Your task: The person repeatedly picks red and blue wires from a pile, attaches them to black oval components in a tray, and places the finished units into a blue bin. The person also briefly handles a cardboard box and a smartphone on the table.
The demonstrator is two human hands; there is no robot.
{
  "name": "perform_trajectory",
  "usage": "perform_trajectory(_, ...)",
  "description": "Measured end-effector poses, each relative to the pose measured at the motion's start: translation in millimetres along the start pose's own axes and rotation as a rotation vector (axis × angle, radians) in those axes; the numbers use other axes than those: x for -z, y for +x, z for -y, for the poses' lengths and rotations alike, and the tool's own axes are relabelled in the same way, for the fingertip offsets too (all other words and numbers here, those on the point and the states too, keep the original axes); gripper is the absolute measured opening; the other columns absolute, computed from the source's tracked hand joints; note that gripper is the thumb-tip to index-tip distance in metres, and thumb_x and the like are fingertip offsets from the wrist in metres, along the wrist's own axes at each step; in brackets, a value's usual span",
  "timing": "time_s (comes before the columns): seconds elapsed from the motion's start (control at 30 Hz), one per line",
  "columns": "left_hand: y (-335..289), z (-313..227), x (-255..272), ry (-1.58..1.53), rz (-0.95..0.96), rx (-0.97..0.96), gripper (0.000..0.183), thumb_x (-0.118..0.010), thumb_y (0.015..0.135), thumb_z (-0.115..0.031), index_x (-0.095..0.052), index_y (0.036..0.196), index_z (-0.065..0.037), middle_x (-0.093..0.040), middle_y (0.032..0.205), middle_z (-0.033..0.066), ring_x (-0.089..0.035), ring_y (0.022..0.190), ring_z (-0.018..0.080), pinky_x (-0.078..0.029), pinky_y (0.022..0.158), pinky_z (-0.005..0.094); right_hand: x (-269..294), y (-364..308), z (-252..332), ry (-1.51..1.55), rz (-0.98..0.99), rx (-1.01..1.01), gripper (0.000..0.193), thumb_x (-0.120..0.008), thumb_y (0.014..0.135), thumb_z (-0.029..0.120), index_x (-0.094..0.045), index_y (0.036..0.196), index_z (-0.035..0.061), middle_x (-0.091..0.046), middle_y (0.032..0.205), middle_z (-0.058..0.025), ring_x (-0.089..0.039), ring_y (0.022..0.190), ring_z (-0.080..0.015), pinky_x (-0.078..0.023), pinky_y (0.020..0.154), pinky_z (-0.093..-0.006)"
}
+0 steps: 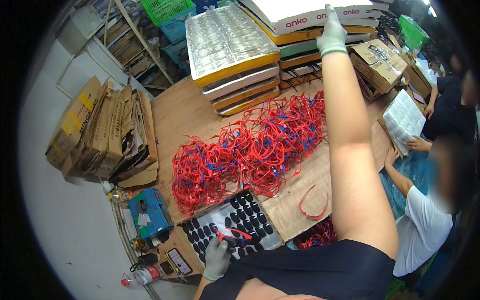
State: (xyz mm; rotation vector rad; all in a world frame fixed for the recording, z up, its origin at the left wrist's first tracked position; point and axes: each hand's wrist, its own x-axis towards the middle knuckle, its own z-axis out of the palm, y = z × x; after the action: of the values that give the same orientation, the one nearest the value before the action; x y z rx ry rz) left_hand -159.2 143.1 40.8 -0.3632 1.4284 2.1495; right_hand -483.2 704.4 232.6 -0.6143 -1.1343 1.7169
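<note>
My left hand (217,257), in a pale glove, closes round a pair of red-framed glasses (239,234) with dark lenses. It hovers over the near edge of a shallow tray (212,216) of black oval lenses set in rows. Stretched far forward, my gloved right hand (332,36) lies against the front side of a white box (292,21) on top of a stack, with a finger extended. A big heap of red eyeglass frames (265,135) with blue bits covers the table between my hands. One loose red frame (315,204) rests nearer me.
Stacked trays under clear plastic (230,45) stand at the far side of the table (172,115). Flattened cartons (107,130) lean at left, above a blue box (150,212), a phone (178,261) and a bottle (147,275). At right, people handle a white tray (404,120).
</note>
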Motion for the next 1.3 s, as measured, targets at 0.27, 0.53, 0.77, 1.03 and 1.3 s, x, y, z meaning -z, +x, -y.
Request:
perform_trajectory(0.27,-7,-3,27,0.024,0.131,-0.031,0.027,-0.063,0.098,-0.023,-0.057,0.116,-0.005,-0.066,0.104,0.0056,-0.064,0.089,0.0174,-0.052,0.075,0.0323,125,-318,-68,-0.219,0.615,0.197,0.026,-0.066,0.089,0.013,-0.060,0.111,-0.0006,-0.063,0.096,-0.0089,-0.060,0.090,-0.0171,-0.050,0.083,-0.0346)
perform_trajectory(0.53,-15,-10,54,0.072,0.367,0.011,0.030,-0.063,0.098,-0.031,-0.059,0.110,-0.004,-0.066,0.097,0.0065,-0.062,0.078,0.0157,-0.052,0.071,0.0295,236,-559,-63,-0.370,1.348,-0.199,0.038,-0.059,0.098,0.024,-0.056,0.129,0.0014,-0.068,0.076,-0.0085,-0.065,0.066,-0.0153,-0.052,0.062,-0.0324)
perform_trajectory(0.77,-47,-14,80,0.153,0.650,0.045,0.034,-0.057,0.100,-0.037,-0.053,0.110,-0.005,-0.060,0.091,0.0048,-0.061,0.079,0.0162,-0.051,0.072,0.0311,243,-621,-7,-0.254,1.215,-0.623,0.039,-0.055,0.100,0.026,-0.055,0.125,-0.0033,-0.067,0.107,-0.0115,-0.063,0.100,-0.0157,-0.050,0.090,-0.0326)
perform_trajectory(1.03,-80,-12,108,0.085,0.756,0.210,0.032,-0.050,0.102,-0.031,-0.054,0.113,-0.001,-0.065,0.099,0.0127,-0.066,0.085,0.0223,-0.054,0.075,0.0344,260,-682,-6,-0.361,1.128,-0.512,0.035,-0.050,0.100,0.022,-0.056,0.123,-0.0036,-0.063,0.089,-0.0070,-0.058,0.086,-0.0132,-0.050,0.081,-0.0315)
perform_trajectory(1.3,-76,-16,99,0.058,0.739,0.155,0.027,-0.049,0.103,-0.028,-0.055,0.113,-0.004,-0.063,0.105,0.0093,-0.061,0.096,0.0211,-0.049,0.087,0.0370,245,-683,23,-0.317,0.896,-0.434,0.025,-0.051,0.097,0.020,-0.062,0.104,-0.0022,-0.063,0.084,-0.0093,-0.061,0.078,-0.0182,-0.049,0.076,-0.0356)
